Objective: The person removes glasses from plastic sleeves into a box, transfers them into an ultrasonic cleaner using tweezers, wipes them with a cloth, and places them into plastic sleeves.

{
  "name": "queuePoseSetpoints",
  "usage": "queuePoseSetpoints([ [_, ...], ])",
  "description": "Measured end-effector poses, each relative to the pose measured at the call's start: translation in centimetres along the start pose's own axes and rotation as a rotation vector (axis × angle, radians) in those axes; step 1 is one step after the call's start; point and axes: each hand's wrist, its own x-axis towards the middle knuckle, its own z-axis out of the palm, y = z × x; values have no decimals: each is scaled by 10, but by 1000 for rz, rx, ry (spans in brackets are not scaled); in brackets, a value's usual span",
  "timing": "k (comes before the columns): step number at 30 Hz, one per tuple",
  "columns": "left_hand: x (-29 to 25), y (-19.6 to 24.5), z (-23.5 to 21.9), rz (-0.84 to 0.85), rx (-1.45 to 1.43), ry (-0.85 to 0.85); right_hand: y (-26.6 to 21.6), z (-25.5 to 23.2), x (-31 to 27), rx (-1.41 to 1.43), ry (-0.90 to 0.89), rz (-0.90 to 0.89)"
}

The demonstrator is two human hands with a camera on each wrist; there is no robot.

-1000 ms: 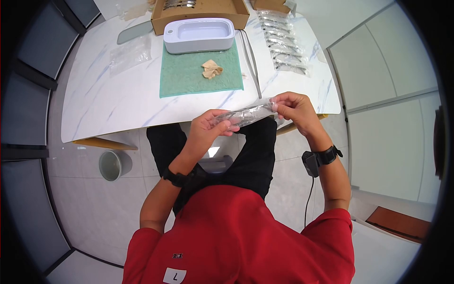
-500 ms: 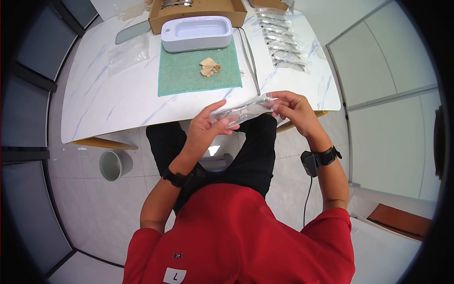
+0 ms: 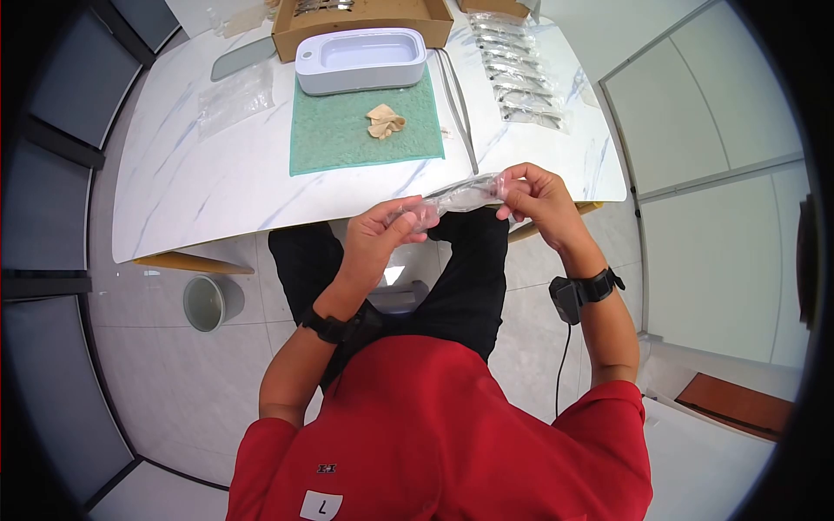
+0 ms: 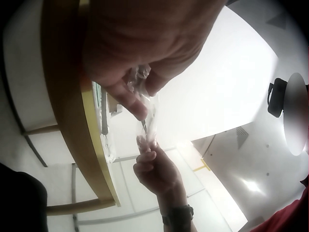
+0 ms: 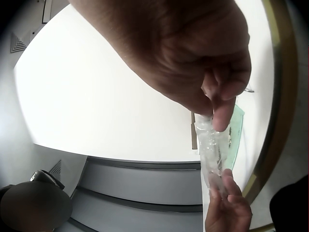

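Observation:
A clear plastic bag [image 3: 467, 194] with thin dark-framed eyeglasses inside stretches between both hands, just past the table's near edge. My left hand [image 3: 375, 236] pinches its left end between thumb and fingers, and the plastic bunches there. At the other end, my right hand [image 3: 543, 204] pinches the bag's upper right corner. In the left wrist view, crumpled film [image 4: 140, 75] shows between the thumb and fingers. Seen from the right wrist, the bag [image 5: 211, 145] runs down from the right fingertips to the left hand [image 5: 227, 210]; the right fingers partly hide its end.
A white cleaning basin [image 3: 360, 80] stands on a green towel [image 3: 339, 148] beside a crumpled beige cloth [image 3: 384, 122]. Several bagged eyeglasses [image 3: 521, 74] lie in a row at right. A cardboard box [image 3: 417, 35], a grey lid [image 3: 241, 59] and an empty plastic bag [image 3: 234, 102] lie behind.
The left fingers, spread half a second ago, have closed in on the bag's left end. The right hand has risen slightly, and the bag now looks narrower and more bunched.

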Motion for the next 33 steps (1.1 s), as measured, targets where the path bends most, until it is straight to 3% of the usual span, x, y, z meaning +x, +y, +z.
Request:
queuePoseSetpoints([
  [15,-1,3,-5,-41,32,-46,11,7,6,-99,0,-2],
  [25,-6,17,-22,-6,176,65,4,-8,7,-60,75,-80],
  [28,-20,49,-41,79,254,108,2,-13,9,-137,151,-89],
  [33,-49,124,-102,161,441,260,-1,-27,14,65,219,-104],
])
